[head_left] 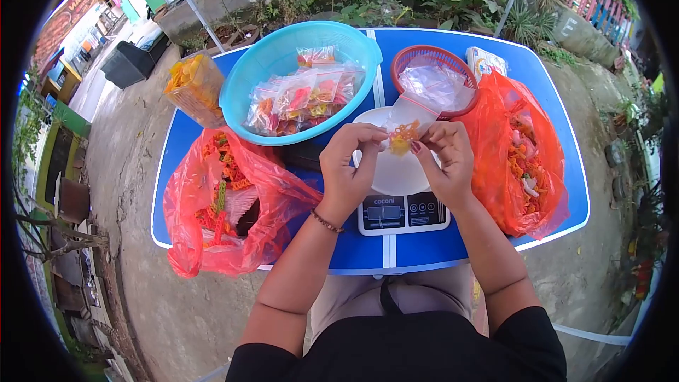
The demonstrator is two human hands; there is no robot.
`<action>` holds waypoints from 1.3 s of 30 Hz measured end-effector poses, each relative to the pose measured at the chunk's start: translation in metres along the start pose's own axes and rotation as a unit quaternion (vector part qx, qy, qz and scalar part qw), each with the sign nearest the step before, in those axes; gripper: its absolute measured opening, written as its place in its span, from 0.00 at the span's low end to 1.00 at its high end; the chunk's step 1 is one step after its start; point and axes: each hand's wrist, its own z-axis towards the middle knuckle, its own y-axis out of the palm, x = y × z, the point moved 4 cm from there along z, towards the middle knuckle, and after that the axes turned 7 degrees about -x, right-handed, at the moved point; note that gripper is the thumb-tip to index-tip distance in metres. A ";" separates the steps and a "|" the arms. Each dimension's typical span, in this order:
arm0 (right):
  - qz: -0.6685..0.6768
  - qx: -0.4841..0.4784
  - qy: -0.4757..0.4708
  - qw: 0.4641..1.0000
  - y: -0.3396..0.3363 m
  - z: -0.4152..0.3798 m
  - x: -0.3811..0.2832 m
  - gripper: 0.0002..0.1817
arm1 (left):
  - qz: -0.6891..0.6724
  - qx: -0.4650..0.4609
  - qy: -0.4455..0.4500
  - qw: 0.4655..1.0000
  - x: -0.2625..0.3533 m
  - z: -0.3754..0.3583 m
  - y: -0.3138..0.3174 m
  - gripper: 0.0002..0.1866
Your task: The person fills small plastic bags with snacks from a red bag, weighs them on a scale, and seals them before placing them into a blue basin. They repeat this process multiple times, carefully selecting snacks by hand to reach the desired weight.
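Above the white round plate (390,175) of a digital kitchen scale (404,215), a small clear zip bag (403,136) with orange and yellow snack pieces is held between both hands. The fingertips of my left hand (349,164) pinch its left side. On its right side, my right hand (448,164) is closed on it with thumb and fingers. Just behind, a red plastic basket (470,71) holds a pile of clear empty bags (431,83). A large turquoise basin (233,88) to the left contains many filled bags (304,95).
Red plastic bags of colourful crackers stand at the left (185,201) and right (488,184) of the blue folding table (339,258). A clear container of yellow-orange chips (196,88) is at the back left. A white pack (486,61) lies at the back right.
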 end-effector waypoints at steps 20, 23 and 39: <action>-0.348 -0.250 -0.029 0.903 0.134 0.098 0.021 0.26 | 0.528 0.249 -0.091 0.807 -0.008 0.003 -0.069 0.32; -0.429 -0.252 0.000 0.868 0.143 0.097 0.027 0.32 | 0.555 0.257 -0.089 0.786 -0.019 0.002 -0.071 0.32; -0.487 -0.204 -0.004 0.849 0.121 0.088 0.027 0.33 | 0.531 0.188 -0.033 0.826 -0.013 0.005 -0.064 0.25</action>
